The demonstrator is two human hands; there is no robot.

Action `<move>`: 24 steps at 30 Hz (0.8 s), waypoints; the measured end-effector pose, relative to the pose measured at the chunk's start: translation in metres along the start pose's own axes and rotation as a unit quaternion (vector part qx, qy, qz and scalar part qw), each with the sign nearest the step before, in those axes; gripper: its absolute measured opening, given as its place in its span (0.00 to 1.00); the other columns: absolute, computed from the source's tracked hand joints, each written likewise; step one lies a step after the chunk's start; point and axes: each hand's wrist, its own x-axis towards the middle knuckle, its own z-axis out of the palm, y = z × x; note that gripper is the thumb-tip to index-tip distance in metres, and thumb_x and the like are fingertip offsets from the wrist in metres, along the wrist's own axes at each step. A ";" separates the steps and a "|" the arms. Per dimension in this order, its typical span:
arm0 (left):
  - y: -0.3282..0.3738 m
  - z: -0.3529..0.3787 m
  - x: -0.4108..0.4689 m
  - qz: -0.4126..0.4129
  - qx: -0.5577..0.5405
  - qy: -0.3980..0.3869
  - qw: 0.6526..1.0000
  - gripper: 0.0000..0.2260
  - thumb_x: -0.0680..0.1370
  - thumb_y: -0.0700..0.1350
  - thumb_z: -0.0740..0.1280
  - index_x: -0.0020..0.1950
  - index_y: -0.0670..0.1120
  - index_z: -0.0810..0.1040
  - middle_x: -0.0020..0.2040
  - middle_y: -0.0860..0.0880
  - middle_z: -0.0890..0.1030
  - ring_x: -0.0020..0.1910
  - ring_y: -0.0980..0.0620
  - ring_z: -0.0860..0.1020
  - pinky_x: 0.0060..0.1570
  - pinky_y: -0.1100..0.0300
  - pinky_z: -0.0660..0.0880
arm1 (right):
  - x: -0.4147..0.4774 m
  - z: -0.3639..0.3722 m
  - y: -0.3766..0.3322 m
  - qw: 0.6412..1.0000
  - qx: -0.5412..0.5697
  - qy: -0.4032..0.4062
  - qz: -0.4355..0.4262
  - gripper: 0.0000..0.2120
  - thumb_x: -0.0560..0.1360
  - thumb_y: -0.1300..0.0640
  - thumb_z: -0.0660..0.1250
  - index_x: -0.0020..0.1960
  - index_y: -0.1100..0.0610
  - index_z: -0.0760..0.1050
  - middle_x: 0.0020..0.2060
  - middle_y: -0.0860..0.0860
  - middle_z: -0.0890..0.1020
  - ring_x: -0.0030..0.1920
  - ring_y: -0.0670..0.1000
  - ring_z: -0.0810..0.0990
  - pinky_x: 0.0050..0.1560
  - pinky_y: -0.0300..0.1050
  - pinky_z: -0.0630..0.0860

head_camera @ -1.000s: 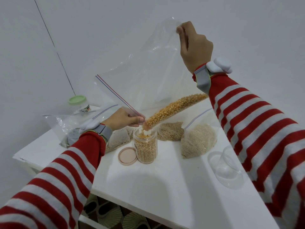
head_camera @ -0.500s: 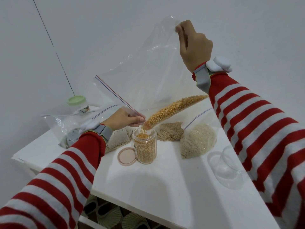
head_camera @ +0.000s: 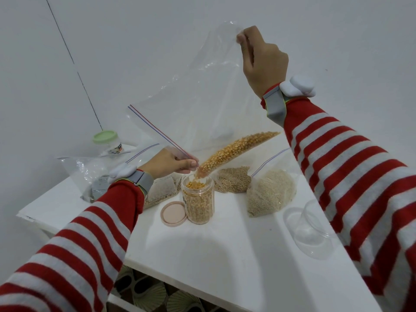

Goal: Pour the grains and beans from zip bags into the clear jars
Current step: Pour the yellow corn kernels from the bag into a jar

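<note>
Two hands share this pour: the right hand [head_camera: 264, 61] pinches the top corner of a large clear plastic zip bag [head_camera: 202, 97] high in the air, fingers curled tight on the film, while the left hand [head_camera: 167, 164] pinches the bag's red-and-blue zip edge right at the mouth, just above a small clear plastic jar [head_camera: 198, 199]. Yellow corn kernels [head_camera: 238, 146] lie in a sloping line along the bag's lower fold and spill from its low corner into the jar. To do this well, the mouth should be held as a narrow spout centred over the jar's opening, and the raised corner lifted slowly so the kernels slide rather than rush. The jar looks nearly full, so the level needs watching; what is left in the bag may not all fit. Nothing steadies the jar, and a nudge from the bag could probably tip it. A round pink lid [head_camera: 173, 213] lies flat against the jar's base on the white desk [head_camera: 225, 255]. Behind are a zip bag of brownish round grains [head_camera: 234, 182] and a zip bag of pale fine grains [head_camera: 270, 192]; another grain bag is partly hidden under the left wrist. An empty clear jar [head_camera: 310, 230] lies on its side at the right, and a green-lidded jar [head_camera: 105, 140] stands at the far left behind a crumpled bag.
</note>
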 end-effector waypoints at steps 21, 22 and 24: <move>0.001 0.002 0.000 -0.002 -0.003 0.000 1.000 0.09 0.76 0.39 0.71 0.52 0.35 0.84 0.47 0.49 0.86 0.50 0.47 0.84 0.50 0.57 0.81 | 0.004 0.006 0.002 1.000 -0.021 -0.019 -0.003 0.22 0.83 0.44 0.50 0.53 0.56 0.77 0.27 0.53 0.75 0.26 0.57 0.72 0.27 0.49 0.67; 0.001 0.001 0.001 -0.002 -0.004 0.000 1.000 0.09 0.76 0.40 0.71 0.52 0.35 0.84 0.47 0.49 0.86 0.51 0.47 0.84 0.51 0.57 0.81 | 0.004 0.005 0.002 1.000 -0.021 -0.023 -0.002 0.22 0.83 0.44 0.49 0.54 0.56 0.77 0.27 0.53 0.75 0.27 0.57 0.73 0.27 0.49 0.67; 0.000 0.001 0.000 -0.003 -0.005 -0.001 1.000 0.09 0.76 0.40 0.71 0.52 0.36 0.84 0.47 0.49 0.86 0.51 0.48 0.84 0.51 0.57 0.81 | 0.004 0.005 0.001 0.999 -0.022 -0.026 -0.004 0.22 0.83 0.44 0.49 0.54 0.56 0.77 0.28 0.53 0.75 0.27 0.57 0.73 0.28 0.49 0.68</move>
